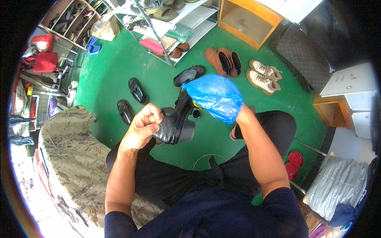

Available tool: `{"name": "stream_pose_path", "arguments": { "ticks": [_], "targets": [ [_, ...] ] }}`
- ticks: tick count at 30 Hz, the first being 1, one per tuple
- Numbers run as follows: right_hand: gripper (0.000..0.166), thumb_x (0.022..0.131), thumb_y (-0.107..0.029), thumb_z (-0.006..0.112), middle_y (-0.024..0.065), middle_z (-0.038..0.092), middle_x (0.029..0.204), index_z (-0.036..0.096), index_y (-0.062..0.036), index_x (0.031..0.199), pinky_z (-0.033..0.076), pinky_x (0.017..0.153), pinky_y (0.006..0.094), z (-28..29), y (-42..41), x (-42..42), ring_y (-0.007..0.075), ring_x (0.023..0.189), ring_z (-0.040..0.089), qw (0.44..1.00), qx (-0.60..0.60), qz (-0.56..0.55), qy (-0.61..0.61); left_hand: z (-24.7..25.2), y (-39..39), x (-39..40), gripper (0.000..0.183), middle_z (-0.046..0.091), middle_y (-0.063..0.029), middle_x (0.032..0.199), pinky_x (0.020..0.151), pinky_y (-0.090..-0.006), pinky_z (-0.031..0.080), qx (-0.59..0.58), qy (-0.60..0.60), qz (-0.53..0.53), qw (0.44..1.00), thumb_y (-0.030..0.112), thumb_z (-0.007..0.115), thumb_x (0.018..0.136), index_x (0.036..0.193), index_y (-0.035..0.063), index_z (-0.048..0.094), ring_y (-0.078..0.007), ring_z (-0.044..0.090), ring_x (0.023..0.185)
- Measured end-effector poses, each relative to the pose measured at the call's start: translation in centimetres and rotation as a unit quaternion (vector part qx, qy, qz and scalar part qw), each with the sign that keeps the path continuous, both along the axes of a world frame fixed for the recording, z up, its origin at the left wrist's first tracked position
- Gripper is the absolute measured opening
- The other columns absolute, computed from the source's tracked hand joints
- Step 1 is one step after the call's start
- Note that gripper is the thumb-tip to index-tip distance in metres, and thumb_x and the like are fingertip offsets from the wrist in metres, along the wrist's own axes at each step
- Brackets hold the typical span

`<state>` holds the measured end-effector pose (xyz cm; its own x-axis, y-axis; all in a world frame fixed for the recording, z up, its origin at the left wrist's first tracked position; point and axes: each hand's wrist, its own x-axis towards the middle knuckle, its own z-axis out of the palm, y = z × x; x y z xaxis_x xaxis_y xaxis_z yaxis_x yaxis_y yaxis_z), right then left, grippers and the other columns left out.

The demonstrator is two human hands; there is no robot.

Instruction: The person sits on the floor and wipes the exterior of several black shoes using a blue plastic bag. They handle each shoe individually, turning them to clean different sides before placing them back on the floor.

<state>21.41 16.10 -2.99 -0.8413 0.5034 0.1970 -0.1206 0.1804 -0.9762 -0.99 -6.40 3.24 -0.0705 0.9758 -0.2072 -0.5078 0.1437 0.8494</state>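
Observation:
A black heeled leather shoe [174,126], glossy and tilted, is before me, its upper part reaching up toward the blue plastic. My left hand [146,126] pinches its near left end between thumb and fingers. A blue plastic bag [215,96] covers my right hand [214,95], which is just right of the shoe's upper part; its fingers are hidden. Something yellow [197,104] shows under the bag, and a small round black container [196,114] is beside the shoe. Behind them a single black shoe [189,75] lies on the green floor.
Black loafers [138,90] are at the left, brown boots [223,62] and beige sneakers [264,76] at the back right. A metal shoe rack [166,56] stands behind. A camouflage-covered seat [74,160] is at my left, red shoes [294,164] at my right.

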Motion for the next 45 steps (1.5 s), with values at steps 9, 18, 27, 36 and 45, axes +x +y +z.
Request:
{"name": "stream_pose_path", "arguments": {
  "ticks": [9, 18, 27, 36, 45],
  "targets": [
    [0.042, 0.097, -0.017, 0.059, 0.0145, 0.056, 0.136, 0.053, -0.0049, 0.136, 0.040, 0.111, 0.0387, -5.8, 1.4, -1.2, 0.0256, 0.124, 0.053, 0.985, 0.026, 0.021, -0.171, 1.2, -0.1, 1.0, 0.026, 0.049, 0.0040, 0.089, 0.071, -0.0191, 0.034, -0.039, 0.083, -0.033, 0.995, 0.005, 0.067, 0.082, 0.100, 0.0112, 0.050, -0.0045, 0.047, 0.079],
    [0.041, 0.097, -0.013, 0.060, 0.0127, 0.059, 0.133, 0.053, -0.0029, 0.136, 0.044, 0.107, 0.0357, -0.6, 1.3, -0.9, 0.0221, 0.120, 0.056, 0.975, -0.153, -0.058, -0.149, 1.2, -0.4, 1.2, 0.027, 0.049, 0.0038, 0.096, 0.072, -0.0202, 0.040, -0.015, 0.127, -0.098, 0.987, -0.011, 0.056, 0.085, 0.102, 0.0085, 0.051, -0.0034, 0.051, 0.085],
    [0.041, 0.095, -0.008, 0.061, 0.0120, 0.059, 0.134, 0.054, -0.0033, 0.135, 0.049, 0.102, 0.0364, -2.5, -0.3, 0.5, 0.0208, 0.118, 0.058, 0.936, -0.329, 0.062, -0.107, 0.9, 0.0, 1.3, 0.026, 0.046, 0.0038, 0.084, 0.063, -0.0220, 0.033, -0.017, 0.137, -0.120, 0.983, -0.014, 0.049, 0.084, 0.100, 0.0066, 0.048, -0.0030, 0.043, 0.073],
    [0.042, 0.095, -0.008, 0.060, 0.0129, 0.059, 0.134, 0.054, -0.0005, 0.136, 0.046, 0.106, 0.0354, -1.7, 0.0, 0.0, 0.0200, 0.119, 0.056, 0.939, -0.313, 0.021, -0.142, 0.3, 0.1, 1.5, 0.026, 0.049, 0.0037, 0.088, 0.065, -0.0212, 0.037, -0.036, 0.153, -0.169, 0.973, -0.012, 0.054, 0.086, 0.102, 0.0074, 0.049, -0.0033, 0.048, 0.076],
    [0.042, 0.095, -0.008, 0.061, 0.0121, 0.060, 0.133, 0.054, -0.0005, 0.135, 0.046, 0.105, 0.0356, -2.5, 0.4, 0.0, 0.0199, 0.118, 0.057, 0.952, -0.244, 0.049, -0.176, 0.2, 0.6, 2.6, 0.025, 0.047, 0.0031, 0.082, 0.062, -0.0229, 0.034, -0.027, 0.144, -0.183, 0.972, -0.014, 0.049, 0.083, 0.100, 0.0043, 0.047, -0.0035, 0.043, 0.074]
  ]
}}
